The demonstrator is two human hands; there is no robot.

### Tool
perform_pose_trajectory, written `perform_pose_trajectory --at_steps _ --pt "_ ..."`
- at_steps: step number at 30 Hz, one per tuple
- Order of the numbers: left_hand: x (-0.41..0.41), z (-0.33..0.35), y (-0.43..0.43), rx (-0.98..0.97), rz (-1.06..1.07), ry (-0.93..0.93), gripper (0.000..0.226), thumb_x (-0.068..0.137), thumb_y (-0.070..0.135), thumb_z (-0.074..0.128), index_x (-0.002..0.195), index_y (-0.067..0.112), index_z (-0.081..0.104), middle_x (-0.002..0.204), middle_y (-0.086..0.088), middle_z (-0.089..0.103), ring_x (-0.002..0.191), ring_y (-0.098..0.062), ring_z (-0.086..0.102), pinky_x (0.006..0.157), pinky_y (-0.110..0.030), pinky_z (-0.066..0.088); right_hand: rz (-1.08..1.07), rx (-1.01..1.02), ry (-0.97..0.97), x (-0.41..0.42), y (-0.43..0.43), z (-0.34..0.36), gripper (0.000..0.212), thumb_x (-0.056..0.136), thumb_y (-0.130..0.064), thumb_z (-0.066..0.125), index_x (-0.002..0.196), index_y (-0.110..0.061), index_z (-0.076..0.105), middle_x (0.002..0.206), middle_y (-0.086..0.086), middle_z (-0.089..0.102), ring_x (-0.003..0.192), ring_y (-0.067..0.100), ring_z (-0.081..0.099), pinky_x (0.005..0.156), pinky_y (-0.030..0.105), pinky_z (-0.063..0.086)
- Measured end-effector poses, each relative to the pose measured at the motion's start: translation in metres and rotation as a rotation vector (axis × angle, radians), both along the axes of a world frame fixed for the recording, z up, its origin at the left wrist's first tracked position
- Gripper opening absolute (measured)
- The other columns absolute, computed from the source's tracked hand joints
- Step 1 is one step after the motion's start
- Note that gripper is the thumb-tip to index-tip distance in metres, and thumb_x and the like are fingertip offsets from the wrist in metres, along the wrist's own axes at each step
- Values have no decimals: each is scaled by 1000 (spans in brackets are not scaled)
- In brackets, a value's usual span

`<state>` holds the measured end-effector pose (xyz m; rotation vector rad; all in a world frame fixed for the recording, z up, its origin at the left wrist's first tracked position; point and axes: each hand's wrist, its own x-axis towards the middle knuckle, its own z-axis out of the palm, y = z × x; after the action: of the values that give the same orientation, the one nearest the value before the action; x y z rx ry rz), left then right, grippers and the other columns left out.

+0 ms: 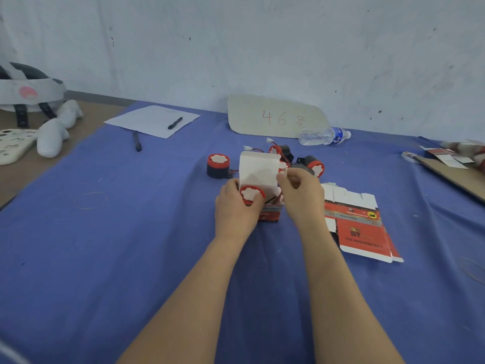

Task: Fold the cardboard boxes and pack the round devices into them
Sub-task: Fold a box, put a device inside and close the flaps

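Observation:
A small red and white cardboard box stands open on the blue cloth, its white lid flap raised. A round red and black device sits inside its mouth. My left hand grips the box and the device from the left. My right hand pinches the right edge of the lid flap. Another round device stands upright left of the box. Several more devices with red wires lie behind my right hand. Flat unfolded boxes lie stacked to the right.
A cardboard sign leans on the wall with a water bottle lying beside it. Paper with a pen and a second pen lie at the back left. A rubber band lies left; cardboard at the right edge.

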<state>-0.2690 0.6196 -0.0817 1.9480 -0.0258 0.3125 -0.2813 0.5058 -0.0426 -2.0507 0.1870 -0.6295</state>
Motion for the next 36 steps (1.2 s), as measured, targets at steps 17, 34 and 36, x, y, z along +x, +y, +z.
perform_pose_trajectory --at_steps 17,34,36 --pt "0 0 0 8 -8 -6 44 86 31 65 124 17 49 121 -2 56 112 -21 53 91 -42 52 -30 -261 82 -3 -3 1 21 94 -12 52 113 -13 62 101 3 65 93 21 58 74 25 41" --pt "1 0 0 21 0 0 41 86 32 64 121 17 50 119 -1 57 112 -22 53 91 -43 51 50 392 54 -16 -11 33 32 93 -30 56 77 -7 70 62 1 66 47 3 56 49 15 49" --pt "0 0 0 23 -1 1 42 86 32 64 122 17 49 121 -2 57 113 -23 53 92 -43 51 41 243 111 -15 -14 32 29 97 -21 45 99 -7 71 70 -2 65 53 3 54 52 17 46"
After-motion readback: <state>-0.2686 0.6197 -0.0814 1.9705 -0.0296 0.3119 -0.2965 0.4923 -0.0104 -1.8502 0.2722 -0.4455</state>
